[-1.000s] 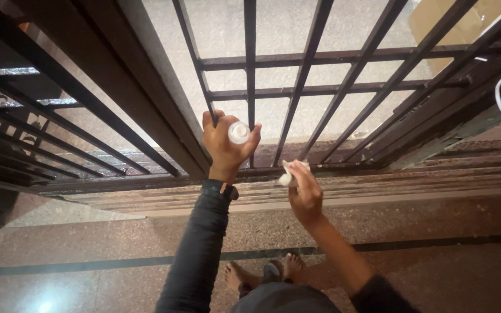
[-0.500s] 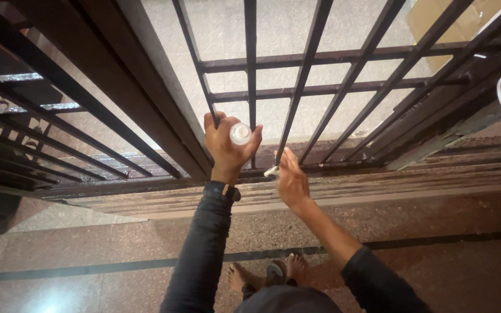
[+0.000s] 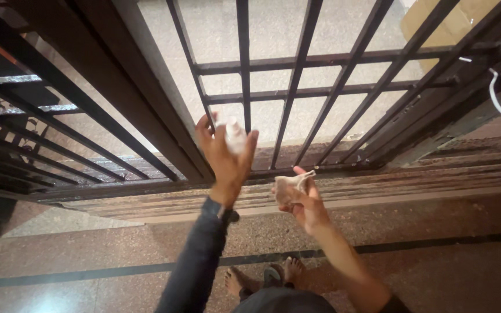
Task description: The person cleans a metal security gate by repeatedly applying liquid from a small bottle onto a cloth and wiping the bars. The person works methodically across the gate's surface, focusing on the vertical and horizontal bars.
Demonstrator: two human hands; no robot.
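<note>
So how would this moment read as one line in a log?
left hand: holds small white bottle up by gate bars | right hand: holds crumpled cloth just off bottom rail

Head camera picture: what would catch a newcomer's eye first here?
The dark metal gate with its crossing bars fills the top of the view, pale floor showing behind it. In front of it the left hand holds up a small white bottle, a little blurred, while the right hand just below grips a crumpled pale cloth. Bare feet stand on the speckled floor at the bottom.
</note>
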